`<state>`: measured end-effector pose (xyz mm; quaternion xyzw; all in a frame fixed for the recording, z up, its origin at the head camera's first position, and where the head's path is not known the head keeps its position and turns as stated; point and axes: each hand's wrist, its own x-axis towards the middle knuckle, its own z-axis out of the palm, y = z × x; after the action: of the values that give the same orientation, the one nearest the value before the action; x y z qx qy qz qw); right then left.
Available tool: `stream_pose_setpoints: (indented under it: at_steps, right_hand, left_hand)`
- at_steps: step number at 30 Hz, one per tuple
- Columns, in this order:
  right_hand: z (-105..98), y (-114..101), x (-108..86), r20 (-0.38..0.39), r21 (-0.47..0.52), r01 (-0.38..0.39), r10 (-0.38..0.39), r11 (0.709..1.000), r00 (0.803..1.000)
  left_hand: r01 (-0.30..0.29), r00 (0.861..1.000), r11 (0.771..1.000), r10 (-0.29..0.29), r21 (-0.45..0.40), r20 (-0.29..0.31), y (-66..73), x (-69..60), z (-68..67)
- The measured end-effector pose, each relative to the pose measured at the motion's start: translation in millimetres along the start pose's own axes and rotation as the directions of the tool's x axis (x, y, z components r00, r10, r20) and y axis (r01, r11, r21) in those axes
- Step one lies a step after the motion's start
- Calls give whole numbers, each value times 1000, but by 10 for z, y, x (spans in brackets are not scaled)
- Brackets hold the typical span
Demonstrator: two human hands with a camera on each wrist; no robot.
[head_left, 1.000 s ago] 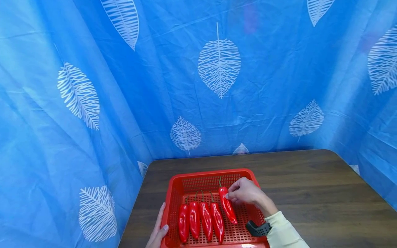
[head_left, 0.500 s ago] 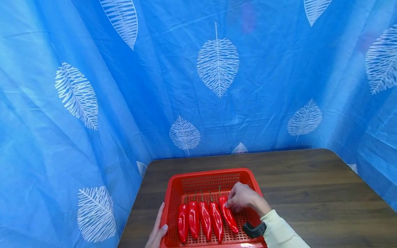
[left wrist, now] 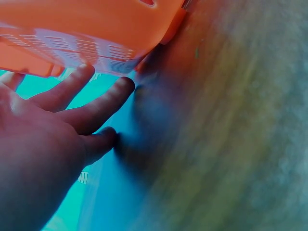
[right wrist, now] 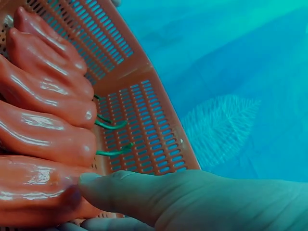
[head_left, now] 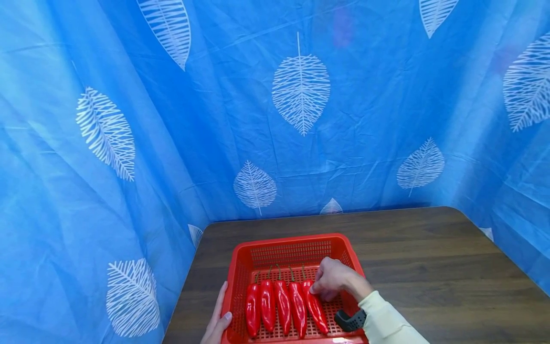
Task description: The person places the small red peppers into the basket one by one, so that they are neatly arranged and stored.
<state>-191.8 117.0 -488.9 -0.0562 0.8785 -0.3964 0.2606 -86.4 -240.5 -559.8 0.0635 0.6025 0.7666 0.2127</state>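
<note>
A red plastic basket holds several glossy red chili peppers, laid side by side with green stems toward its far wall. My right hand pinches the rightmost chili pepper near its stem end; in the right wrist view the thumb presses on the same chili pepper, and the other fingers are mostly hidden below. Along the basket's left side lies my left hand, thumb near the rim. The left wrist view shows the left hand's fingers straight and spread against the basket's outer wall.
The basket stands on a dark wood-grain table, which extends to the right of it. A blue curtain with white leaf prints hangs behind and at both sides. A black band is on the right wrist.
My right hand has drawn the rightmost chili pepper toward the near side, lining it up beside the others. The left hand has stayed at the basket's left side.
</note>
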Motion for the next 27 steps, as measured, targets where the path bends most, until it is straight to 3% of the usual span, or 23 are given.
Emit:
stream_pose_setpoints:
  at_steps: [9,17,22,27]
  right_hand:
    - [-12,-6,0,-5,-4,-6,5,1000,1000]
    - [-33,-32,-27,-62,-4,4,-5,1000,998]
    - [-103,-72,-108,-113,23,84,-81,996,990]
    - [-274,-121,-228,-205,118,189,-163,975,965]
  left_hand:
    - [-11,1000,1000,11,-1,-3,5,-3,-6]
    - [-33,999,999,33,-17,11,-36,-12,-23]
    - [-60,998,998,60,13,24,-35,-6,-53]
    - [-120,991,991,117,61,57,-8,-8,-82]
